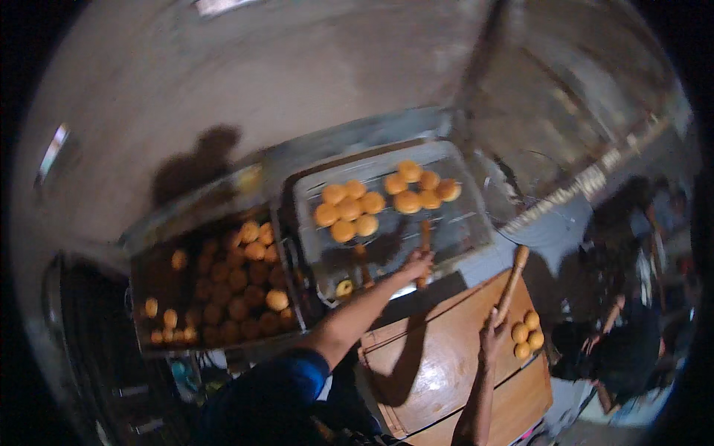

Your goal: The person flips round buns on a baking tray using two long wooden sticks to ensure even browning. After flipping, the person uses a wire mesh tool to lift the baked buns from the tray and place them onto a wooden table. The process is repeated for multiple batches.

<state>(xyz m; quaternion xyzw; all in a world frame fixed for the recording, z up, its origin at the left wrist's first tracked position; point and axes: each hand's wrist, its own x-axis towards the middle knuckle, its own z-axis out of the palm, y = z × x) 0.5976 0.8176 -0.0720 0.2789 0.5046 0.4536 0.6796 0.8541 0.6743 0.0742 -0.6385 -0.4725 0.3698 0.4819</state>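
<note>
My left hand (419, 265) is closed round a short wooden handle (425, 236) at the near edge of a shallow metal pan (466, 241). That handle points toward the right-hand cluster of round golden buns (407, 201). A second wooden handle (362, 266) lies to its left, below another cluster of buns (349, 208); what the handles join is unclear. My right hand (491, 336) grips the lower end of a wooden stick (513, 282), its thicker end pointing away. Several more round buns (527, 336) sit just right of this hand, by the wooden board (439, 364).
Left of the pan stands a deep, dark-walled bin (216, 347) holding many browned buns (236, 279). A small yellow piece (344, 288) rests in the pan's near left corner. A wall (335, 67) rises behind. Another person (625, 349) is at the far right, in dark clothes.
</note>
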